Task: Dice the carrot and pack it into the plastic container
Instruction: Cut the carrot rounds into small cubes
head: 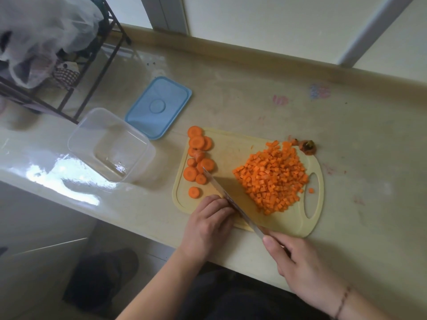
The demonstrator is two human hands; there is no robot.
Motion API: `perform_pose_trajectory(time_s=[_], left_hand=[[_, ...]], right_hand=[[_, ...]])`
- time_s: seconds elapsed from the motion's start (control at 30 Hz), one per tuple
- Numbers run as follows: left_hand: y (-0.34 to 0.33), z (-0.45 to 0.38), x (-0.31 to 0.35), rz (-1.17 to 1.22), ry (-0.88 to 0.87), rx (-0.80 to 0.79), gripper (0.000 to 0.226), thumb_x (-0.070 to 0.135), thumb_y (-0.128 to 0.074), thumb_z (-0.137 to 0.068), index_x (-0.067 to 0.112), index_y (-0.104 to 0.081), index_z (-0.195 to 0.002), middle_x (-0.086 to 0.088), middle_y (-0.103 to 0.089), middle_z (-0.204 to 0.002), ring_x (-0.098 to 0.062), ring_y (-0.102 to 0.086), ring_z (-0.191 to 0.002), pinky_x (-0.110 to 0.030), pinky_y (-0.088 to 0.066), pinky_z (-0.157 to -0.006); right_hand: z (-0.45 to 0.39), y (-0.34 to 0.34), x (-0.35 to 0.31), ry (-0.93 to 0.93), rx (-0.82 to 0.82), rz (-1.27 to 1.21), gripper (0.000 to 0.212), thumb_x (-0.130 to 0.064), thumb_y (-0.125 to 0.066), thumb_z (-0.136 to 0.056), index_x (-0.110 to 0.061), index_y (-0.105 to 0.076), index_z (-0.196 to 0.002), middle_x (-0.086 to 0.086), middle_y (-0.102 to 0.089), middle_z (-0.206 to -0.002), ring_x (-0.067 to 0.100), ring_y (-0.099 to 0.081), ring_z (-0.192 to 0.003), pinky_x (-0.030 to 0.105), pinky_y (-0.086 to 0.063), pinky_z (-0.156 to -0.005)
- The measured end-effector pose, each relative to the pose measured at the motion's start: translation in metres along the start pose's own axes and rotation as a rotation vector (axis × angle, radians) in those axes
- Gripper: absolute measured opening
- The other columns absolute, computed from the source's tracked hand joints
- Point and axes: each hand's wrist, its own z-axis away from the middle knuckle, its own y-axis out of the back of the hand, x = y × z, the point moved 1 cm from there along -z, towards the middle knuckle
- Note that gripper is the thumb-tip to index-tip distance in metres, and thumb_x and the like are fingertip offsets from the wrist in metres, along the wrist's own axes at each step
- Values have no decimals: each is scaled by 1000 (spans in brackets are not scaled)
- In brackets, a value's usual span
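Counter (254, 107) – hands (right (298, 266)) grip knife (221, 192).

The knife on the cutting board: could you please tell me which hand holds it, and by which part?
The right hand grips the knife by its handle, blade angled toward the carrot rounds. The left hand rests curled beside the blade; whether it holds anything cannot be told.

No readable text, labels or numbers anywhere; the knife blade (227, 199) has a faint printed mark near the cutting board's (298, 225) front edge, but it is too blurred to make out.
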Motion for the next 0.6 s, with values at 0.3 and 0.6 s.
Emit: perform_pose_trajectory(time_s=[0.3, 0.6], left_hand=[[6, 3, 4, 46, 33, 6, 15, 7, -62, -99, -2, -71, -91, -11, -69, -103, -29, -64, -99, -34, -52, -92], [6, 4, 1, 67, 37, -34, 10, 8, -67, -96, 2, -74, -95, -6, -72, -106, -25, -66, -106, -31, -53, -96]], right_hand=[[15, 1, 2, -25, -13, -30, 38, -45, -40, -84, -42, -58, -117, -40, -48, -52, -19, -52, -65, 1, -36, -62], [5, -6, 1, 68, 20, 76, 24, -41, -41, -94, -60, -55, -92, -47, -49, -67, -21, -51, -76, 1, -35, -69]])
